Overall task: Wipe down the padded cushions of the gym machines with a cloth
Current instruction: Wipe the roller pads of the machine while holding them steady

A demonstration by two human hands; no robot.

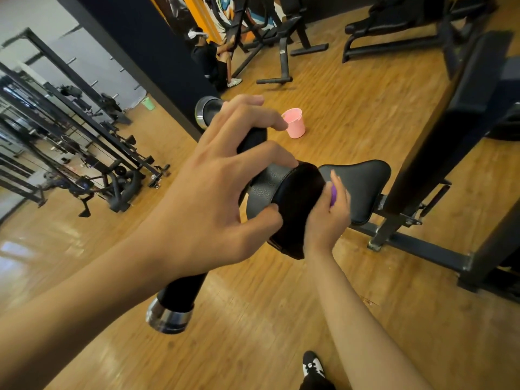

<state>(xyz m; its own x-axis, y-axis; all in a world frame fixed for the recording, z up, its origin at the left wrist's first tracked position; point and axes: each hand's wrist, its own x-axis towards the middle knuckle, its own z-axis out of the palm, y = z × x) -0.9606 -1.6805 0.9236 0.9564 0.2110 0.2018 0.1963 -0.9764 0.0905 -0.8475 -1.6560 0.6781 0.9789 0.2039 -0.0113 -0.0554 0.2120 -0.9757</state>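
Observation:
A black padded roller cushion [295, 209] sits on a black bar with chrome end caps [168, 319]. My left hand [213, 175] is above the roller, fingers curled around its leather side, thumb on its near face. My right hand [327, 212] presses a purple cloth [333, 194] against the roller's far end face; only a sliver of cloth shows. Behind the roller lies the machine's black padded seat [363, 187].
A pink cup [295, 122] stands on the wooden floor beyond the bar. The machine's dark steel frame [422, 243] runs to the right. A mirror wall with racks is on the left. A person [213, 63] crouches by other machines at the back. My shoe [312, 364] is below.

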